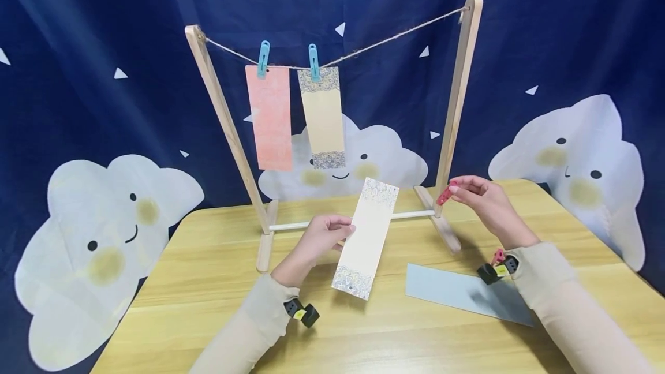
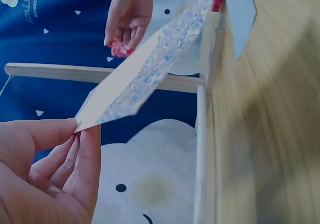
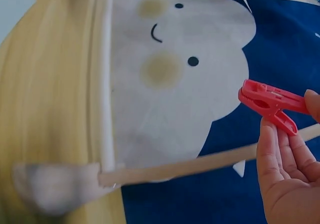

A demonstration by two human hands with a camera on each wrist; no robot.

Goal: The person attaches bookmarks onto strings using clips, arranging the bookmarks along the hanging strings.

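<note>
My left hand pinches the long edge of a cream paper card with blue lacy patterns at both ends. The card tilts above the table, in front of the wooden stand. At the right post, my right hand holds a red clothespin between thumb and fingers. On the twine hang a pink card and a patterned cream card. A blue clothespin clips the pink card, and another blue clothespin clips the patterned one.
The stand's right post and left post are joined low down by a white rod. A grey-blue card lies on the wooden table below my right forearm. Another red clothespin shows beside my right wrist.
</note>
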